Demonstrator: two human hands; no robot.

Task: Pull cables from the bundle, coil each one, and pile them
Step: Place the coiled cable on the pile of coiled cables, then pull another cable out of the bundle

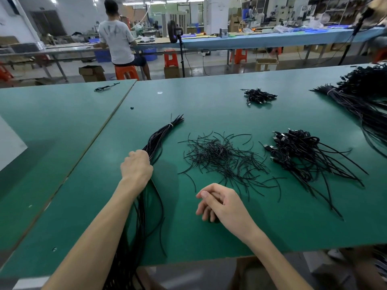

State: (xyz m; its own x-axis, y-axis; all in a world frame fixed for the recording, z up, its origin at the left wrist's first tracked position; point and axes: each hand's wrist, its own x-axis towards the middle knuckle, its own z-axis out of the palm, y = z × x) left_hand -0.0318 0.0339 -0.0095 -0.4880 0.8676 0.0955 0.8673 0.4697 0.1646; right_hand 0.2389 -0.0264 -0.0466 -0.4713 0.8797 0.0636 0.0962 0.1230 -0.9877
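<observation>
Two tied bundles (161, 135) (356, 101), two coiled-cable piles (259, 96) (301, 147), one tie heap (222, 155)

Black tied cable bundle (161, 135) lies left of the coiled-cable pile (297, 147).

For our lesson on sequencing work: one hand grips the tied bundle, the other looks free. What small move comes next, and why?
Probably the right hand should reach across and pinch one cable from the bundle. The left hand grips the bundle on the table, while the right hand hovers loosely curled and apparently empty.
</observation>
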